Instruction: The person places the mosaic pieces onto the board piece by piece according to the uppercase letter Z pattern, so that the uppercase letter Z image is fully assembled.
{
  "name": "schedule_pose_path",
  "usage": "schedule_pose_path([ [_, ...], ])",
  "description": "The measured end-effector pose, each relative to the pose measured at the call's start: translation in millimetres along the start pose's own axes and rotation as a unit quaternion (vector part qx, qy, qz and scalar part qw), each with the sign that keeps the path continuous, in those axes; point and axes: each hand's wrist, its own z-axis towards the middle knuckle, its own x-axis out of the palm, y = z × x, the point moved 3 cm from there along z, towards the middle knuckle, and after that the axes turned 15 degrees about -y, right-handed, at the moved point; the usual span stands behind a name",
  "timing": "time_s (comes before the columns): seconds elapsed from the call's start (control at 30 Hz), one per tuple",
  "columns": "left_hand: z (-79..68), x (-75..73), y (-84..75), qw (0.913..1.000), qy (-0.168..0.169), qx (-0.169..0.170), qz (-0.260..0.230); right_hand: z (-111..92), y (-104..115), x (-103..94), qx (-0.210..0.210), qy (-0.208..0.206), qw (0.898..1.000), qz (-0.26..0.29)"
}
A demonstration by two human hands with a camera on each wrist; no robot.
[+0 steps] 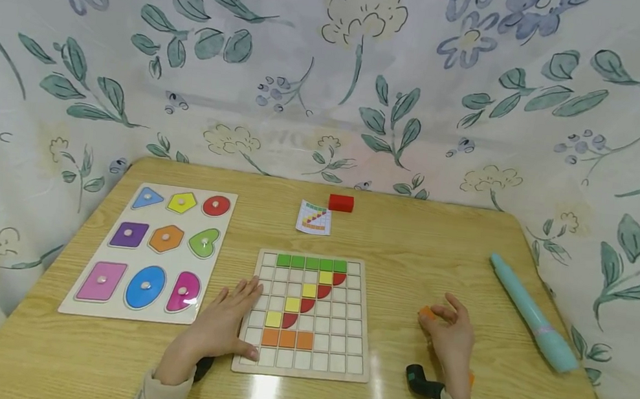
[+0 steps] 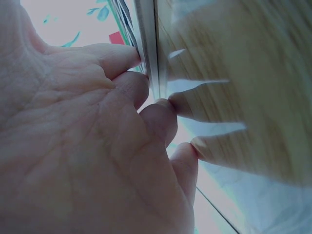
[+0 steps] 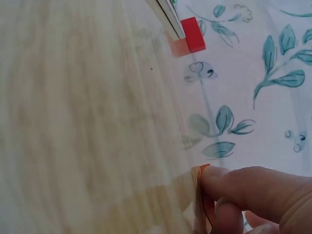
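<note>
A wooden grid board (image 1: 335, 362) lies mid-table, bearing a top row of green tiles, a diagonal of yellow squares with red quarter-rounds, and three orange squares low down. My left hand (image 1: 225, 323) rests along the board's left edge, fingers spread, thumb at the lower left corner. To the board's right, my right hand (image 1: 449, 336) pinches an orange tile (image 1: 428, 313) between thumb and finger, low over the table. The right wrist view shows only a sliver of that orange tile (image 3: 204, 166). Another orange piece (image 1: 471, 378) peeks out beside the right wrist, mostly hidden.
A small pattern card (image 1: 314, 218) and a red block (image 1: 341, 203) sit behind the board. At left lies a shape puzzle (image 1: 167, 319) with several knobbed pieces. A teal, stick-like object (image 1: 531, 309) lies at right. Floral cloth (image 1: 312, 49) hangs behind the table.
</note>
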Motion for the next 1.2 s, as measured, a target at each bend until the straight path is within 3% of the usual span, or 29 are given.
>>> schedule_pose_path([
  [0.3, -0.5, -0.6, -0.2, 1.0000, -0.002, 0.002, 0.002, -1.2, 5.0, 0.7, -0.054, 0.002, 0.994, -0.094],
  [0.53, -1.0, -2.3, -1.1, 1.0000, -0.002, -0.001, 0.000, 1.3, 10.0, 2.1, -0.066, 0.057, 0.989, -0.116],
  [0.7, -1.9, -2.7, -2.0, 1.0000, 0.003, -0.001, -0.004, 8.4, 12.8, 7.2, -0.037, 0.113, 0.990, -0.077],
  [0.93, -2.7, -1.0, -1.2, 0.9999, 0.006, 0.003, -0.010, 18.5, 20.5, 22.9, -0.004, 0.138, 0.990, 0.015],
  [1.07, -1.9, -0.9, -0.3, 1.0000, 0.002, 0.006, -0.004, 11.2, 32.8, 37.1, -0.008, 0.187, 0.981, 0.056],
  [1.2, -2.1, 0.1, 0.4, 1.0000, -0.001, 0.008, 0.002, -7.8, 47.3, 53.2, -0.038, 0.270, 0.961, 0.049],
])
